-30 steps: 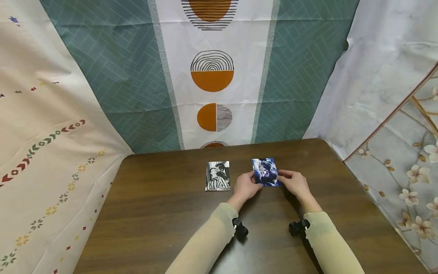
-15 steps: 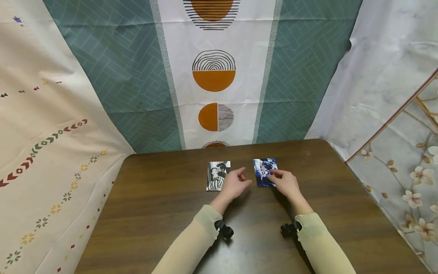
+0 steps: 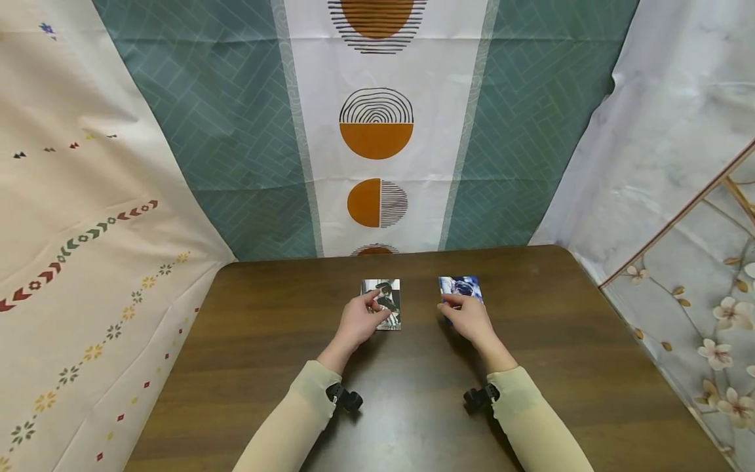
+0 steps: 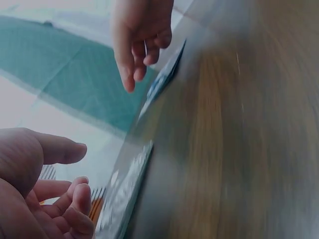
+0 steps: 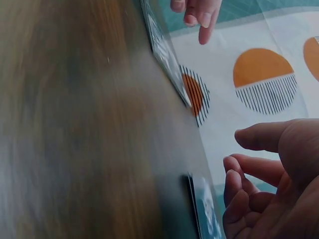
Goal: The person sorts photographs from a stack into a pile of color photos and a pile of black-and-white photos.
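Two picture cards lie side by side near the table's far edge. The black-and-white one (image 3: 394, 313), showing a couple, is partly covered by my left hand (image 3: 356, 321) in the head view. My right hand (image 3: 470, 319) hovers over the lower part of the blue card (image 3: 462, 285). From the left wrist, a gap shows between my thumb and loosely bent fingers, with the black-and-white card (image 4: 124, 194) just beyond them. The right wrist view has the blue card (image 5: 204, 209) beside my bent fingers (image 5: 233, 186). Neither hand holds anything.
The brown wooden table (image 3: 271, 393) extends around both cards. A green and white patterned cloth (image 3: 377, 151) hangs behind the far edge. Cream cloth (image 3: 88, 275) borders the left side, and a floral cloth (image 3: 696, 308) the right.
My left hand has let go of the blue card and moved left to the black-and-white one. The right hand has come off the blue card's right edge and shifted left over it.
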The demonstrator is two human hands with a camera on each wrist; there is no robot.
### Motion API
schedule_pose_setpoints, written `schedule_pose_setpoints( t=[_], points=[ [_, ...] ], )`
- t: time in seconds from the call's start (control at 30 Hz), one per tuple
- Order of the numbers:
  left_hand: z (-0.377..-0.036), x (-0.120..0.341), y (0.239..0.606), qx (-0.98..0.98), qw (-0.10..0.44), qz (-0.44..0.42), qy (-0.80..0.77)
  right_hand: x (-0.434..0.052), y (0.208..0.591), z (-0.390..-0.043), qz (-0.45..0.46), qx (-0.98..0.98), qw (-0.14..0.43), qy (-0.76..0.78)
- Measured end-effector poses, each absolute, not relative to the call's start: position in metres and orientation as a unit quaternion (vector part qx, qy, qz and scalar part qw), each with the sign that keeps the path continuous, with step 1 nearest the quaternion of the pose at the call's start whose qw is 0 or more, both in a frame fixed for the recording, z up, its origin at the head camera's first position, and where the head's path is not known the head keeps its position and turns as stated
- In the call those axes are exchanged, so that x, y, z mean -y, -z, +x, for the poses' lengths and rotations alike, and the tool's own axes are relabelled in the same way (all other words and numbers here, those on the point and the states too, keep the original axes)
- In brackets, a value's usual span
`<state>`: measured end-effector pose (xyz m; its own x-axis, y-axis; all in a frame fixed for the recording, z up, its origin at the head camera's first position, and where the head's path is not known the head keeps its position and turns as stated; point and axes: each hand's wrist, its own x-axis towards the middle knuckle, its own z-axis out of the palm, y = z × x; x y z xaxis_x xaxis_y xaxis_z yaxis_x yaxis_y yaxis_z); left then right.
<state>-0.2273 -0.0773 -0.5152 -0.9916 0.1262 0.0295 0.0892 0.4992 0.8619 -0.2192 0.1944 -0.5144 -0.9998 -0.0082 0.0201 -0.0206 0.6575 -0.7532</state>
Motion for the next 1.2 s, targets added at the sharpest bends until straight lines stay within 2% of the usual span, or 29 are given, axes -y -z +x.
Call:
schedule_pose_setpoints(
  t=[0.53, 1.2],
  points=[
    [-0.226, 0.121, 0.523, -0.864, 0.022, 0.009, -0.503, -0.143, 0.519, -0.223, 0.034, 0.900, -0.012, -0.435],
    [-0.232, 0.120, 0.535, -0.882, 0.038, -0.001, -0.469, -0.111, 0.533, -0.227, 0.066, 0.922, -0.013, -0.382]
  ],
)
